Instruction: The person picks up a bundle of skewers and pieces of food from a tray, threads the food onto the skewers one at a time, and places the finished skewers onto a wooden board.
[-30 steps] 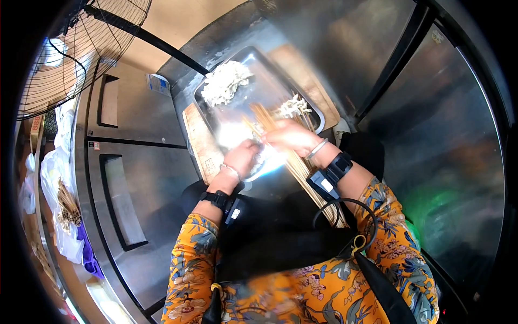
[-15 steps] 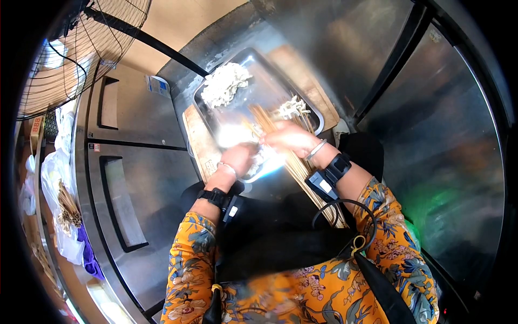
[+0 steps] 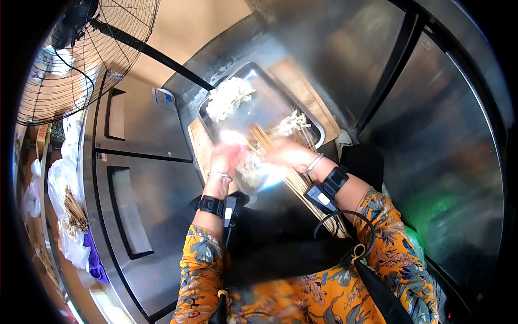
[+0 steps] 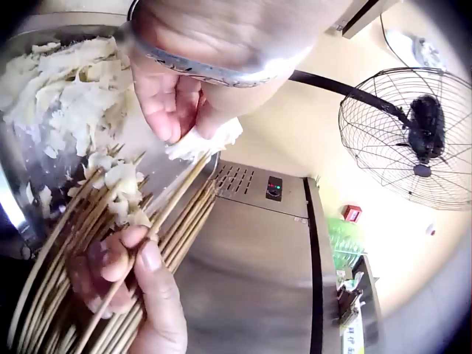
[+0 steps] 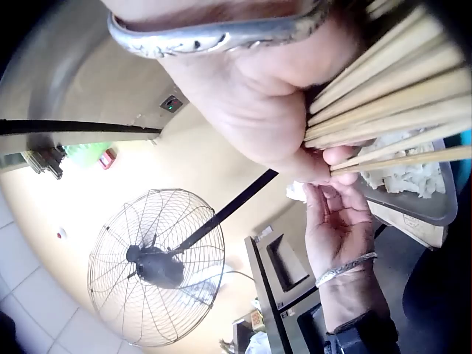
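My left hand (image 3: 224, 156) pinches a pale, ruffled piece of food (image 4: 210, 141) between thumb and fingers, right at the tip of one bamboo skewer (image 4: 181, 190). My right hand (image 3: 288, 155) grips a bundle of bamboo skewers (image 3: 310, 197) and holds that single skewer out between thumb and forefinger. Both hands are over the near end of a metal tray (image 3: 270, 97). A heap of the same pale food (image 3: 229, 99) lies at its far left. On the tray's right side are skewers with pale food (image 3: 291, 124) on their tips. Glare whitens part of the left hand in the head view.
Under the tray lies a wooden board (image 3: 294, 75). A wire fan (image 3: 91, 59) stands at the upper left, above a steel cabinet (image 3: 132, 208). Plastic bags (image 3: 65, 178) and another bunch of sticks (image 3: 74, 211) are at the far left. A large steel door (image 3: 442, 140) borders the right.
My left hand has moved left, away from my right hand, and turned more upright, uncovering pale food at the tray's near end. The right hand keeps its grip on the skewers. The head view has shifted slightly.
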### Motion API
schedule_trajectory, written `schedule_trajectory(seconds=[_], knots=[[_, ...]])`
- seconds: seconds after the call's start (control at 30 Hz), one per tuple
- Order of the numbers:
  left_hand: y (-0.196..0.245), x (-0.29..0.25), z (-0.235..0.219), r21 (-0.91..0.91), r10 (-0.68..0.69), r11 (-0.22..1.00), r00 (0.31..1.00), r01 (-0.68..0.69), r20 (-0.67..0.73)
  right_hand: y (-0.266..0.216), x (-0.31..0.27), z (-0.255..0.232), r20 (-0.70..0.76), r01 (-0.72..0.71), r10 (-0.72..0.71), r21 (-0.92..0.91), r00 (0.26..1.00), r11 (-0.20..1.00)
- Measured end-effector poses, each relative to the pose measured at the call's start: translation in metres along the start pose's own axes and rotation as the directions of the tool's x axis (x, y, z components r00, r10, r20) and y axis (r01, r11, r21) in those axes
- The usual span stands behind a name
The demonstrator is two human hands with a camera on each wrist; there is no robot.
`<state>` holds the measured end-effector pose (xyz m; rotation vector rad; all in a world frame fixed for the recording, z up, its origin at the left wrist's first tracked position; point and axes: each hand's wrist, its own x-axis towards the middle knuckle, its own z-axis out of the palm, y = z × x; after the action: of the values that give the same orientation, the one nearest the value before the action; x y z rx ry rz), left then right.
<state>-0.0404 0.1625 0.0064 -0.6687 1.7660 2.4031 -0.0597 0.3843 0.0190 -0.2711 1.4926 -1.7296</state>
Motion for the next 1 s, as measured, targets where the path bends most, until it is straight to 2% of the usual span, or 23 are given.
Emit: schedule_trajectory(seconds=[0.1, 0.2, 0.3, 0.73, 1.0], knots=[[0.011, 0.0, 0.01, 0.013, 0.032, 0.999, 0.999, -0.032, 0.001, 0.013, 0.008, 0.001, -0.016, 0.1, -0.099, 0.041, 0.995, 0.994], [0.015, 0.001, 0.015, 0.018, 0.065, 0.998, 0.998, -0.065, 0.008, 0.019, 0.013, 0.0, -0.005, 0.119, -0.119, 0.067, 0.993, 0.991], [0.015, 0.004, 0.014, 0.03, 0.094, 0.995, 0.995, -0.095, 0.026, 0.016, 0.012, 0.0, -0.014, 0.079, -0.079, 0.061, 0.997, 0.995], [0.003, -0.011, 0.021, 0.243, 0.216, 0.941, 0.971, -0.236, 0.105, 0.016, 0.013, 0.0, -0.021, 0.074, -0.073, 0.069, 0.997, 0.995], [-0.004, -0.003, 0.03, 0.177, 0.334, 0.931, 0.941, -0.32, -0.053, 0.014, 0.011, 0.0, 0.011, 0.087, -0.09, 0.143, 0.996, 0.986]])
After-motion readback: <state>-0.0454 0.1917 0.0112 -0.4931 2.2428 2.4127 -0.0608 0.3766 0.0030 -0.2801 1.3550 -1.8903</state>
